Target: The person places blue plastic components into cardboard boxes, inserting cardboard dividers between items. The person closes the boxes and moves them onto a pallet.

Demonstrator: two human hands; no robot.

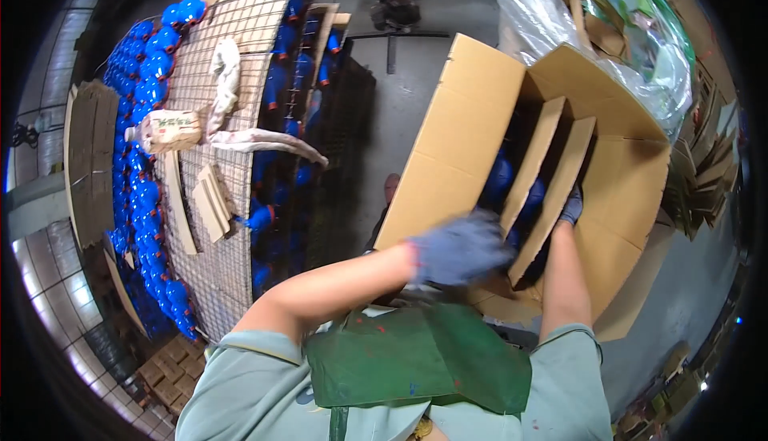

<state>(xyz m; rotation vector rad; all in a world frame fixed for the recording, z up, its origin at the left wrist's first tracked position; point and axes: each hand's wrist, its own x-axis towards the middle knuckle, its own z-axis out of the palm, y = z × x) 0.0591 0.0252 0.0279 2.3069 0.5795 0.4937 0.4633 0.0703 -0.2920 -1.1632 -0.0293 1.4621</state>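
Observation:
An open cardboard box (450, 133) stands before me with its flaps spread. Upright cardboard dividers (534, 163) split its inside, and glossy blue rounded pieces (500, 175) sit in the shadow between them. My right hand (571, 206), in a grey-blue glove, reaches down between the rightmost divider and the box wall; its fingers are hidden inside. Above the box's near left edge is my left hand (464, 251), gloved alike and smeared by motion. Whether it holds anything does not show.
On the left, a wire mesh rack (240, 49) bears a beige-labelled bottle (172, 131), white cloth (264, 140) and cardboard strips (211, 203). Rows of blue rounded pieces (148, 201) line its far side. A clear plastic bag (544, 1) lies beyond the box; flattened cardboard (708, 161) is stacked at right.

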